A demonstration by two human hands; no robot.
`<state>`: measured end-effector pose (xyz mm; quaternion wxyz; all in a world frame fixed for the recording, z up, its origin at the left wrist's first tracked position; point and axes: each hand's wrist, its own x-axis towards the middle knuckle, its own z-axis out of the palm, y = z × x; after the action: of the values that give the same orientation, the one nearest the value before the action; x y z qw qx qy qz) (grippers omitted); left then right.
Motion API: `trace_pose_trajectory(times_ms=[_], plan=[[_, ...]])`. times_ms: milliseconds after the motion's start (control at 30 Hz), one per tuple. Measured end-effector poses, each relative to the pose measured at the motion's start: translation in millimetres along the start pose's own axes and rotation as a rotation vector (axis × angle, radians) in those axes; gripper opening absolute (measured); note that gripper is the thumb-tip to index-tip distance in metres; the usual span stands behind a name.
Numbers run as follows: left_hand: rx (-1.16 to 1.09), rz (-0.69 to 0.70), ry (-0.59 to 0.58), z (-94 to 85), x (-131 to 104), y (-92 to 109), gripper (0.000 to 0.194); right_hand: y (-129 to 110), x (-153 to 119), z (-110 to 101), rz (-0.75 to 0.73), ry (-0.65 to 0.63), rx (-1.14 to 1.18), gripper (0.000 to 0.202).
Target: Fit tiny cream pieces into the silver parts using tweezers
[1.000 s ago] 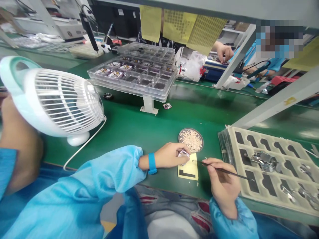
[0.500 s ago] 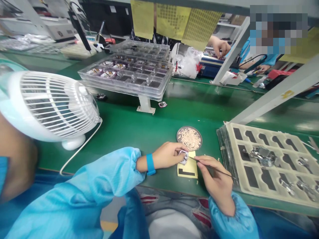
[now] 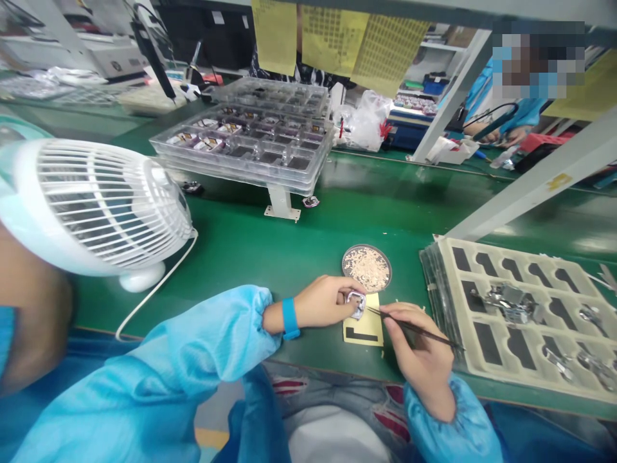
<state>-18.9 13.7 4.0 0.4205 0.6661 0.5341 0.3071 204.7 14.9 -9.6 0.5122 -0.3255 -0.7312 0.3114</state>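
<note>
Silvery part [image 3: 360, 308] sits over the green counter [image 3: 289, 257] near its front edge; a pale compartmented tray [image 3: 525, 376] lies along that edge, to the right. Left hand [image 3: 321, 302] is clamped on the part — right hand [image 3: 424, 350] pinches dark tweezers [image 3: 436, 335], which end just beside it. Beyond lies a round dish [image 3: 344, 269] — nearer the edge, a yellow card [image 3: 369, 325].
</note>
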Motion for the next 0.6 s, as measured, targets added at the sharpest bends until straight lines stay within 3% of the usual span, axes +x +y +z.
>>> trace_pose_trajectory(times_ms=[433,600], plan=[[-0.309,-0.069,-0.066,0.3,1,-2,0.042,2,0,-2,0.007,-0.07,0.001,0.021],[-0.382,-0.071,-0.082,-2.2,1,1,0.043,10,-2,-5,0.139,-0.123,0.124,0.009]])
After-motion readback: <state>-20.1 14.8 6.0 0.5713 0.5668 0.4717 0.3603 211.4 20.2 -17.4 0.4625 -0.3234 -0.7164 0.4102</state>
